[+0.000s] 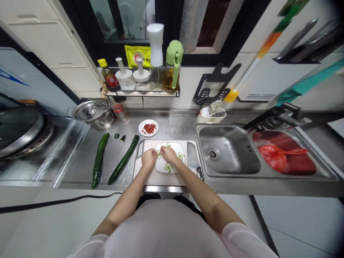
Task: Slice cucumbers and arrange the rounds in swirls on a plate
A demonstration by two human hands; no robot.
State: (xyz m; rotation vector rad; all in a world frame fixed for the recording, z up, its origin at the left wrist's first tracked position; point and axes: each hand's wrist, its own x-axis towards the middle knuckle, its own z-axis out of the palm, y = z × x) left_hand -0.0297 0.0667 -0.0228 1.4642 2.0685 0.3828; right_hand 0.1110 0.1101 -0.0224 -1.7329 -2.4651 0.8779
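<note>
A white squarish plate rests on a cutting board, with curved green-edged cucumber slices set out in pinwheels. Over the plate's left side, my left hand is closed, thumb and fingertips together. Facing it, my right hand is also closed, its fingertips low over the plate. Between the two sets of fingertips shows another group of cucumber slices. Whatever either hand pinches is too small to make out. A kitchen knife with a black handle lies along the board's right side.
Two whole cucumbers and cut ends lie left of the board. Behind it sits a small dish of red bits. A steel pot stands back left; a sink is at right, with a red bag in its second basin.
</note>
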